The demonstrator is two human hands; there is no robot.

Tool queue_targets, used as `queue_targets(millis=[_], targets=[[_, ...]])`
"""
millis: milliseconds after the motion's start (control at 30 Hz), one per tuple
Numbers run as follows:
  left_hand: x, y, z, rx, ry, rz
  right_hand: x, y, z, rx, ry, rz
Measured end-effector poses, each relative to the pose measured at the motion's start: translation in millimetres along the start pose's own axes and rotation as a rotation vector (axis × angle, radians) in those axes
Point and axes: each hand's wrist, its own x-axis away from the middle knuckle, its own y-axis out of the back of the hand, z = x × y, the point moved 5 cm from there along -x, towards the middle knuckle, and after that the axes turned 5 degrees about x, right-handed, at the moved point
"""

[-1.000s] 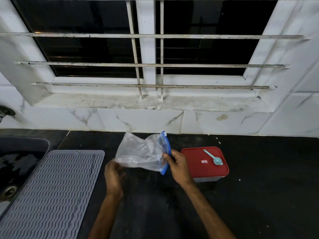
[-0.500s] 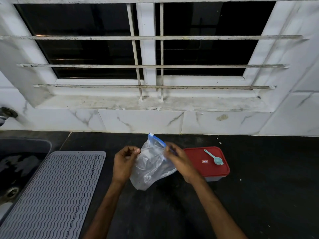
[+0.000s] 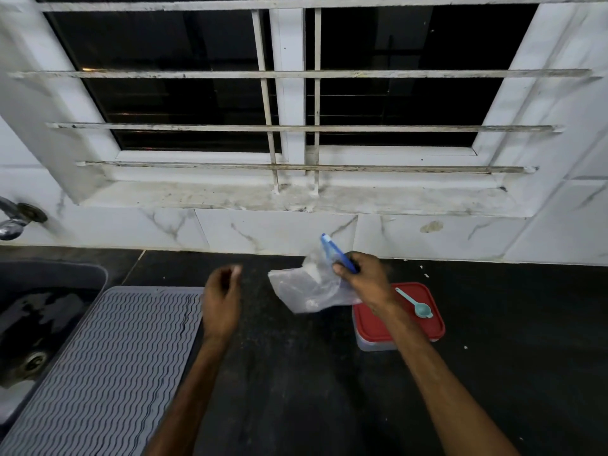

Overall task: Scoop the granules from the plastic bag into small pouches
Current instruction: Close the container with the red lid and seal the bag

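Left hand [image 3: 221,301] now off plastic bag [image 3: 306,287], fingers loose; right hand [image 3: 365,281] clenched on zip [image 3: 333,249].

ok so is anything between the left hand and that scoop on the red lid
Yes. The plastic bag, held up by its blue zip in the right hand, hangs between the left hand and the teal scoop on the red lid. The right forearm also crosses the lid beside the scoop.

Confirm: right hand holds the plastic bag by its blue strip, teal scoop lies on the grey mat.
Wrong on the teal scoop: the head view shows it on the red lid, not the grey mat. The right hand does hold the plastic bag by its blue strip.
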Motion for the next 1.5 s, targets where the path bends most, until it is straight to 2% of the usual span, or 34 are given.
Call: queue_targets(millis=[67,167,267,367,533,600,733,800,967,1100,1200,1300,1400,1500], targets=[[-3,-24,-19,-0.007,-0.044,0.167,3,-14,14,-0.053,0.036,0.099],[-9,-44,-25,-0.084,-0.119,0.331,5,-20,21,-0.246,-0.023,0.106],[-11,-38,-18,-0.192,-0.151,0.314,13,-15,15,-0.382,-0.122,0.133],[-12,-30,-9,-0.241,-0.121,0.293,16,-11,8,-0.376,-0.138,0.181],[-7,-4,-5,0.009,-0.010,0.130,7,11,-7,-0.464,-0.140,-0.073],[-1,-2,-1,0.034,0.023,0.127,8,9,-3,-0.409,-0.111,-0.053],[4,-2,2,0.081,0.087,0.200,11,-1,18,-0.348,-0.020,0.236],[5,1,2,0.123,0.112,0.217,10,0,28,-0.317,0.019,0.318],[11,4,5,0.171,0.163,0.223,15,5,47,-0.378,0.093,0.202],[16,-1,6,0.146,0.163,0.331,13,-2,44,-0.154,0.126,0.107],[19,-7,4,-0.013,0.138,0.455,10,-3,40,-0.028,0.132,-0.013],[11,-8,-9,-0.143,0.030,0.387,13,-10,48,0.116,0.183,0.061],[5,-27,-43,-0.075,-0.126,0.349,16,-25,53,0.211,0.238,0.149],[5,-48,-64,0.009,-0.168,0.363,20,-34,58,0.198,0.267,0.181]])
